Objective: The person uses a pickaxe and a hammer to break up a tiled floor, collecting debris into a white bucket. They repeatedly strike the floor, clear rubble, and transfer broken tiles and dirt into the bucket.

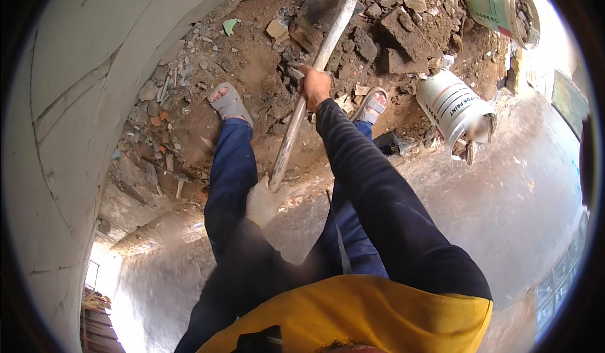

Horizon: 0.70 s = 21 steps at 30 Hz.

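Observation:
My right hand (315,86), at the end of a dark sleeve, is closed around the middle of a long wooden tool handle (293,129). The handle slants from the rubble at the top down between my legs. Its thick far end lies near a dark flat piece (324,3); I cannot tell if the two are joined. By the lower end is a pale flat shape (261,202), perhaps a blade. My left hand does not show. Broken soil and chunks of masonry (403,41) surround the far end.
Two pale buckets lie tipped at the right; the upper bucket (488,6) and the nearer bucket (444,104) hold debris. A cracked pale wall (69,101) rises at the left. My sandalled feet stand on loose dirt, and smooth grey concrete (498,189) lies at the right.

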{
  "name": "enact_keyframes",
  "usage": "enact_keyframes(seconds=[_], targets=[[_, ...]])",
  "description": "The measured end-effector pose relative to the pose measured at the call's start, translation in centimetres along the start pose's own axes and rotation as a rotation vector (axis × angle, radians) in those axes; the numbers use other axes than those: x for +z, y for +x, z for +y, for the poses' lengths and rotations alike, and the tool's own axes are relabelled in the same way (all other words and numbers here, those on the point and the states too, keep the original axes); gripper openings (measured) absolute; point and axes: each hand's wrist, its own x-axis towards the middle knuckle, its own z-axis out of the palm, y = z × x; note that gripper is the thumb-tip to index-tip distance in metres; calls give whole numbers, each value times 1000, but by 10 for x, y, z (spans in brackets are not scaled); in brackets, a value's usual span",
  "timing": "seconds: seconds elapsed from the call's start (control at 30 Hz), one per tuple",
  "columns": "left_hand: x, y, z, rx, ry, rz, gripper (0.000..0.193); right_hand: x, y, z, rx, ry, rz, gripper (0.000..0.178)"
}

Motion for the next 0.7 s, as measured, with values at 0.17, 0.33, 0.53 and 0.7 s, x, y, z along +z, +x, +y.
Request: enact_keyframes(seconds=[0.17,0.33,0.53,0.7], targets=[[65,-72,-7,0,-43,-79,49,-59,-27,23,-69,-131,106,21],[98,-140,-17,-4,118,-32,50,-117,-104,38,151,9,-45,28],[14,-32,15,273,242,147,31,-48,-79,-39,-325,122,110,23],[-7,-20,-4,33,-287,20,30,45,-22,-11,-1,-294,154,26]])
